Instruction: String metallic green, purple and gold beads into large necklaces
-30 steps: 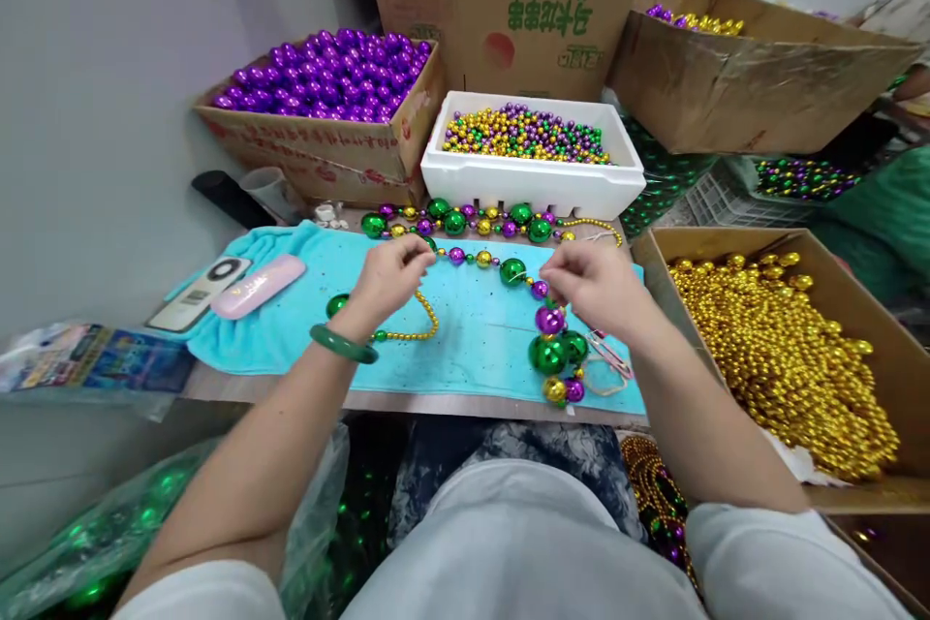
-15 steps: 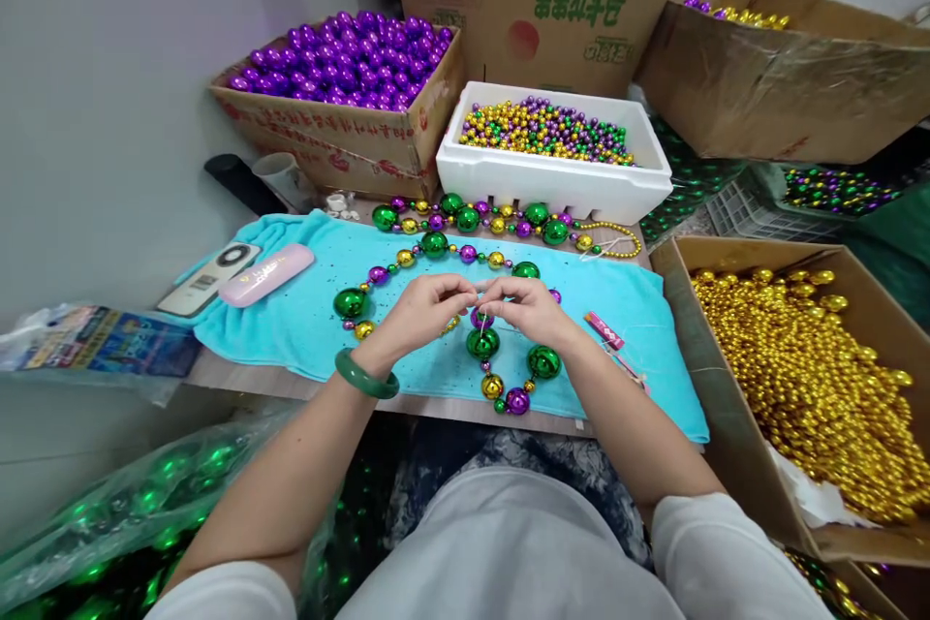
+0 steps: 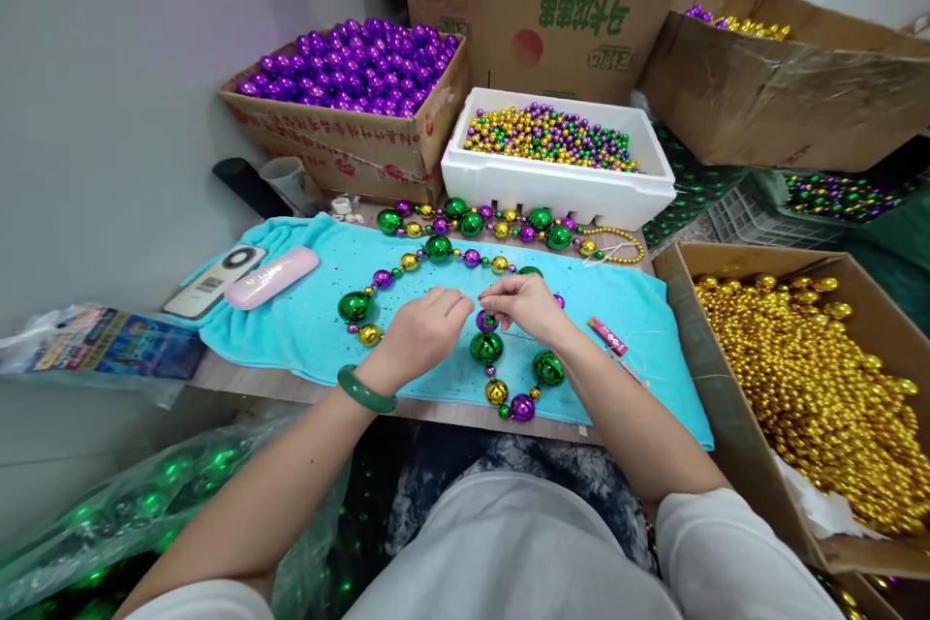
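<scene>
A bead necklace (image 3: pixel 439 249) of green, purple and gold balls lies in a loop on the turquoise towel (image 3: pixel 305 329). My left hand (image 3: pixel 422 329), with a green bangle on its wrist, and my right hand (image 3: pixel 523 304) meet above the loop's near side. Both pinch the necklace's thin string close to a purple bead (image 3: pixel 485 320) and a large green bead (image 3: pixel 485 347). The string ends are hidden between my fingers. A second finished necklace (image 3: pixel 509 225) lies along the towel's far edge.
Behind stand a box of purple balls (image 3: pixel 356 68), a white foam box (image 3: pixel 509 189) of small mixed beads and a tall carton (image 3: pixel 552 0). A box of gold bead strands (image 3: pixel 814 368) is at right. A remote (image 3: pixel 214 269) and pink case (image 3: pixel 272 277) lie at left.
My hands came together from apart, bringing the necklace ends to the loop's near side. In the last half second the fingers only shifted slightly on the string.
</scene>
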A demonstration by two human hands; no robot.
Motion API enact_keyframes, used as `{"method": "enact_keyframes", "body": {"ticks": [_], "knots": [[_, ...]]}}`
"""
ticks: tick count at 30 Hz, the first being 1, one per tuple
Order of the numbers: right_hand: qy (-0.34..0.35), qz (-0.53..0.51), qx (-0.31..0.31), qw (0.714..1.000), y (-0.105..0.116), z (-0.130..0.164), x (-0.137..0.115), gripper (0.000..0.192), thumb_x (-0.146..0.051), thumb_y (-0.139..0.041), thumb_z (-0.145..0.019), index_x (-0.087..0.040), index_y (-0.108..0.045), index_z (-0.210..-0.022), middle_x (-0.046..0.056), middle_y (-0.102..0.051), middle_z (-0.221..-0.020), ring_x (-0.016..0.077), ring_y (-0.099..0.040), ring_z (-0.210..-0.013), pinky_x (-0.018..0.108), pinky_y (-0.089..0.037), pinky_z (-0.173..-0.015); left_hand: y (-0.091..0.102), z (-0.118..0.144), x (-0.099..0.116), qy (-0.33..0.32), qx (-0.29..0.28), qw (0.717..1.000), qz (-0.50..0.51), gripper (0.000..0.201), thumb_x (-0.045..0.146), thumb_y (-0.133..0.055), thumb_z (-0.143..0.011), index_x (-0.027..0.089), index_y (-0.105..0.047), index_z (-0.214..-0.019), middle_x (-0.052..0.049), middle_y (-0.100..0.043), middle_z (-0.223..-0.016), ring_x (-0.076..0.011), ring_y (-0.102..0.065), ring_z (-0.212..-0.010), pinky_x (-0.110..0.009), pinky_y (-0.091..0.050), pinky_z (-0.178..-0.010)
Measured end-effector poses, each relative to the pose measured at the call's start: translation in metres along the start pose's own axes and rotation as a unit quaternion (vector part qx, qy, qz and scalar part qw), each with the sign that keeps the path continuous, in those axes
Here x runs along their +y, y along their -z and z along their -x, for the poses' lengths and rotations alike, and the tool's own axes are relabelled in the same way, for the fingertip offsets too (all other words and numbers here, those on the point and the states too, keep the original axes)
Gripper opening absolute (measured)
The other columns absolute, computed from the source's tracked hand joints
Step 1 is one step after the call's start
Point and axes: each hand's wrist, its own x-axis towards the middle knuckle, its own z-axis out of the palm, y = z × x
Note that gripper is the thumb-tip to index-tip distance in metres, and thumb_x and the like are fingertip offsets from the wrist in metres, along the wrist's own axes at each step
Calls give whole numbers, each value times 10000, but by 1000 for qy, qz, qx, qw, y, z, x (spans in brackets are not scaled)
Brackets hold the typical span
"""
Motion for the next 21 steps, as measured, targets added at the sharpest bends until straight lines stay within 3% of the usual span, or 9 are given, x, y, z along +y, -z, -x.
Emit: {"method": "enact_keyframes", "body": {"ticks": [5,9,11,14,18,21], "knots": [[-38,121,-33,991,-2,-1,-6,95,-90,-646,-715,-135,-694,-647,-38,-553,-467,66,-458,-366,209,-402,-395,1,5,-3,-103,23,988,-113,166,140,-435,-908,159,-599,-887,-54,-603,-799,-190,-526,-733,-307,-402,-617],[3,285,-88,954,-5,1,-18,140,-74,-640,-719,-148,-717,-630,-13,-609,-532,81,-520,-478,216,-411,-506,1,4,-8,-111,6,988,-105,195,127,-411,-911,166,-599,-878,-59,-612,-828,-192,-535,-755,-309,-403,-620],[27,331,-115,936,-4,0,-25,130,-72,-651,-710,-150,-724,-637,-6,-629,-560,94,-547,-552,217,-405,-555,-2,2,-11,-71,-3,996,-59,202,126,-403,-913,170,-598,-882,-63,-622,-855,-195,-547,-783,-310,-417,-638],[25,312,-169,935,2,-4,-31,99,-90,-659,-700,-144,-712,-635,-16,-617,-557,90,-531,-564,214,-388,-557,-8,0,-15,13,-7,995,98,165,149,-426,-915,173,-588,-894,-53,-627,-861,-179,-567,-820,-295,-449,-693],[-14,182,-238,954,13,-12,-23,57,-191,-684,-684,-138,-697,-669,-33,-571,-520,71,-458,-478,216,-361,-488,-15,0,-15,90,0,956,281,152,184,-455,-906,179,-600,-859,-31,-628,-827,-148,-573,-785,-278,-455,-719],[1,61,-183,981,11,-14,-9,169,-302,-706,-656,-137,-673,-665,-28,-565,-523,66,-425,-438,218,-332,-438,-20,1,-10,191,22,911,364,150,244,-501,-882,183,-626,-828,-13,-624,-763,-135,-567,-710,-262,-446,-661]]}}
